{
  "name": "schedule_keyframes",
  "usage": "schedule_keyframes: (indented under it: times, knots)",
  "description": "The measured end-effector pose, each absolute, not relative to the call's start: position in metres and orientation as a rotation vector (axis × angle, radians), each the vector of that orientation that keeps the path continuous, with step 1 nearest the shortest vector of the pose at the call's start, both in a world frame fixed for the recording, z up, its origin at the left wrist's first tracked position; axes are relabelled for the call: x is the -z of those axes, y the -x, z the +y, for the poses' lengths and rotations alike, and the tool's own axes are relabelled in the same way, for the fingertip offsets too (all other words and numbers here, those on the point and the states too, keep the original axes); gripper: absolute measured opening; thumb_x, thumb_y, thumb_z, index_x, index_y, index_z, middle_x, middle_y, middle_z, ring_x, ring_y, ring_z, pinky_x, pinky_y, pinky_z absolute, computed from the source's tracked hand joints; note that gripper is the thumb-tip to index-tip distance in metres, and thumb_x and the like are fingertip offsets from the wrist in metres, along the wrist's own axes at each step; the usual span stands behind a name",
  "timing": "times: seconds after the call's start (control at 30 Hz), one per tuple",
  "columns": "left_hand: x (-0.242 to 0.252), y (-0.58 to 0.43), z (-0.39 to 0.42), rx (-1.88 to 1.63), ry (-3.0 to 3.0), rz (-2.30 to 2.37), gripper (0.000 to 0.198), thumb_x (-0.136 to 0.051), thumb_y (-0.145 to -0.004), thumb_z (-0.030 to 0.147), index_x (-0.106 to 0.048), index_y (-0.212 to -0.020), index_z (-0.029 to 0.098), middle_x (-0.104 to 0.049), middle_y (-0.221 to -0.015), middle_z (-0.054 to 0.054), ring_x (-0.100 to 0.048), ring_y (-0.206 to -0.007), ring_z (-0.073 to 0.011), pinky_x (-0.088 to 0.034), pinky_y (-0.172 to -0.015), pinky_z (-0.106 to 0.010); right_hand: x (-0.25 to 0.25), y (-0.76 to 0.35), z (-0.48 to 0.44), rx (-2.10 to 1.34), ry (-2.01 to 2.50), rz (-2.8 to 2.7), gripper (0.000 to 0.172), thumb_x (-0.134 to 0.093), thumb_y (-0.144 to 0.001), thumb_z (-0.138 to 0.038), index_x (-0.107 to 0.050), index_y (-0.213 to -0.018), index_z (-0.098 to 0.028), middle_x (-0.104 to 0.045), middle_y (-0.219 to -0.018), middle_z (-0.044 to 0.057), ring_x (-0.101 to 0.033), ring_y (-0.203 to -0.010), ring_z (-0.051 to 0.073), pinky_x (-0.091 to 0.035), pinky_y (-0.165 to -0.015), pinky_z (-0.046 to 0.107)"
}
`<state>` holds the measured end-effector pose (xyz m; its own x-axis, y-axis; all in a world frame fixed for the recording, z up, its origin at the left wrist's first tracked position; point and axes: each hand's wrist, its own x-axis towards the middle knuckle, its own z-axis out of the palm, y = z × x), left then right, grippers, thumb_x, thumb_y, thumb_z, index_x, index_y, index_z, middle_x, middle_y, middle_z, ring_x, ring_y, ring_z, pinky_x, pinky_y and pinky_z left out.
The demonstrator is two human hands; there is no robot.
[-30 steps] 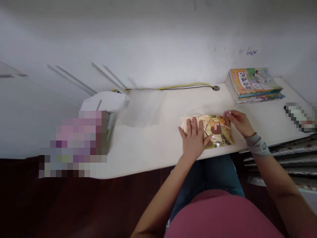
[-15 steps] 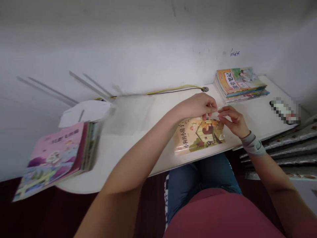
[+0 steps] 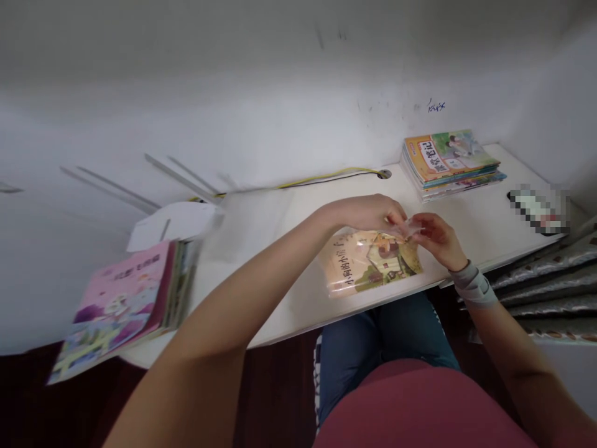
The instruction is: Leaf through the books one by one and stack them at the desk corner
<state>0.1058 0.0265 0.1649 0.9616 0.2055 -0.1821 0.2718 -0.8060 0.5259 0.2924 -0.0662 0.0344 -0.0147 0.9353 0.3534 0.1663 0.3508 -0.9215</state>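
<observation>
A thin picture book (image 3: 368, 264) inside a clear plastic sleeve lies on the white desk (image 3: 289, 261) near its front edge. My left hand (image 3: 373, 213) and my right hand (image 3: 431, 236) meet above the book's far right corner. Both pinch the clear flap (image 3: 409, 227) of the sleeve between fingers and thumb. A grey band wraps my right wrist.
A stack of picture books (image 3: 450, 163) lies at the back right by the wall. Another stack with a pink cover (image 3: 125, 305) overhangs the desk's left end, with white paper (image 3: 175, 221) behind it. A yellow and black cable (image 3: 326, 177) runs along the wall. Silver packets (image 3: 545, 283) lie at the right.
My left hand lifted off the book's cover, where it lay flat, and moved to the far right corner to pinch the flap beside my right hand. The view shifted left.
</observation>
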Motion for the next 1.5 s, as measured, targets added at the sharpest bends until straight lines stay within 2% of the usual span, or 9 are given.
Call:
schedule_keyframes:
  times: [0.13, 0.33, 0.7, 0.8, 0.9, 1.03, 1.2, 1.33, 1.5]
  knots:
    - [-0.156, -0.112, 0.032, 0.165, -2.640, 0.435, 0.016, -0.057, -0.081, 0.023, -0.072, -0.080, 0.017, -0.070, -0.074, 0.000, -0.057, -0.063, -0.0088, -0.036, -0.059, -0.019, -0.006, -0.299, -0.079, -0.974, 1.201, -1.560, 0.033, -0.064, -0.080, -0.048, -0.061, -0.103, -0.023, -0.067, -0.095, 0.003, -0.064, -0.084, 0.017, -0.054, -0.076, 0.033]
    - [-0.149, -0.124, 0.029, 0.160, -2.790, 0.346, 0.014, -0.056, -0.079, 0.019, -0.066, -0.070, 0.017, -0.065, -0.072, -0.001, -0.052, -0.060, -0.0100, -0.036, -0.059, -0.022, 0.006, -0.292, -0.088, -0.659, 1.444, -1.714, 0.020, -0.061, -0.079, -0.038, -0.055, -0.071, -0.021, -0.054, -0.066, -0.002, -0.050, -0.060, 0.012, -0.043, -0.059, 0.026]
    - [-0.145, -0.109, 0.030, -0.183, -2.738, 0.756, 0.018, -0.046, -0.079, 0.013, -0.063, -0.083, 0.017, -0.067, -0.086, -0.004, -0.061, -0.075, -0.0149, -0.045, -0.071, -0.027, 0.009, -0.299, -0.083, -0.803, 1.467, -1.861, 0.023, -0.066, -0.076, -0.040, -0.059, -0.081, -0.019, -0.055, -0.069, -0.003, -0.047, -0.061, 0.012, -0.039, -0.057, 0.026]
    - [-0.153, -0.097, 0.017, -0.673, -2.677, 1.266, 0.027, -0.036, -0.091, 0.021, -0.062, -0.098, 0.018, -0.067, -0.096, -0.009, -0.062, -0.090, -0.0195, -0.047, -0.079, -0.032, 0.012, -0.299, -0.087, -0.792, 1.427, -1.671, 0.034, -0.066, -0.076, -0.039, -0.058, -0.103, -0.021, -0.059, -0.078, -0.001, -0.053, -0.065, 0.014, -0.047, -0.059, 0.027]
    - [-0.138, -0.075, -0.026, -1.054, -2.669, 1.279, 0.035, -0.030, -0.097, 0.028, -0.054, -0.122, 0.022, -0.062, -0.122, -0.008, -0.055, -0.117, -0.0209, -0.045, -0.096, -0.039, 0.005, -0.296, -0.097, -0.445, 1.422, -1.371, 0.038, -0.057, -0.083, -0.036, -0.053, -0.119, -0.023, -0.061, -0.094, 0.005, -0.059, -0.081, 0.019, -0.053, -0.068, 0.035]
    - [-0.073, -0.057, -0.078, -0.652, -2.865, 1.160, 0.041, -0.036, -0.095, 0.034, -0.052, -0.131, 0.021, -0.057, -0.134, -0.010, -0.044, -0.133, -0.0249, -0.035, -0.110, -0.045, -0.015, -0.273, -0.106, -0.109, 1.323, -1.653, 0.026, -0.047, -0.091, -0.024, -0.061, -0.113, -0.024, -0.065, -0.103, 0.012, -0.059, -0.101, 0.025, -0.049, -0.090, 0.046]
    - [-0.014, -0.058, -0.068, -0.021, -2.748, 1.435, 0.066, -0.035, -0.094, 0.047, -0.035, -0.144, 0.004, -0.027, -0.153, -0.021, -0.020, -0.143, -0.0355, -0.024, -0.114, -0.053, -0.012, -0.233, -0.077, -0.180, 1.246, -2.329, 0.041, -0.048, -0.093, -0.033, -0.057, -0.128, -0.013, -0.054, -0.136, 0.018, -0.046, -0.129, 0.030, -0.033, -0.110, 0.050]
    - [-0.007, -0.037, -0.051, 0.041, -2.637, 1.536, 0.069, -0.028, -0.095, 0.051, -0.028, -0.149, 0.009, -0.021, -0.156, -0.015, -0.015, -0.145, -0.0316, -0.018, -0.116, -0.051, 0.005, -0.250, -0.056, -0.086, 1.430, -2.447, 0.056, -0.049, -0.091, -0.045, -0.049, -0.136, -0.012, -0.044, -0.145, 0.020, -0.038, -0.135, 0.033, -0.031, -0.108, 0.054]
    - [-0.001, 0.008, -0.049, -0.037, -2.309, 1.927, 0.068, -0.024, -0.094, 0.053, -0.030, -0.148, 0.012, -0.025, -0.155, -0.018, -0.021, -0.144, -0.0338, -0.021, -0.113, -0.057, 0.009, -0.304, -0.051, 0.065, 1.835, -2.246, 0.051, -0.044, -0.092, -0.039, -0.052, -0.132, -0.009, -0.048, -0.141, 0.021, -0.044, -0.129, 0.035, -0.035, -0.102, 0.052]
